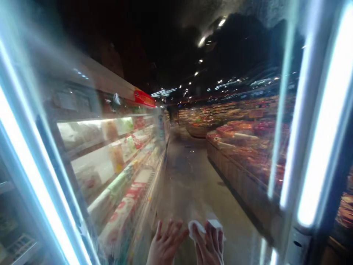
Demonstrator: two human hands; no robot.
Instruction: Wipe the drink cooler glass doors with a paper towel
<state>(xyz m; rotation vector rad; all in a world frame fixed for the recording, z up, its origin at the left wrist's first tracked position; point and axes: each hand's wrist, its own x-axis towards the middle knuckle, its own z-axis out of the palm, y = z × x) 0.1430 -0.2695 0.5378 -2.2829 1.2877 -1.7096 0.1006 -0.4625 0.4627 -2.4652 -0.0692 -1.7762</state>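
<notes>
Both my hands are raised at the bottom edge of the view, in front of a glass door (193, 176) that mirrors a shop aisle. My left hand (164, 244) is open, its fingers spread and pointing up, seemingly flat against the glass. Beside it, my right hand (211, 244) is closed on a small white cloth (205, 225), which sticks out above the fingers. The two hands almost touch. The whole picture is smeared by motion.
Bright vertical light strips run along the door frames at the left (33, 176) and right (325, 140). Chilled shelves of packaged goods (121, 162) line the left. Low display bins of red packs (248, 147) stand on the right, with a grey floor (190, 173) between.
</notes>
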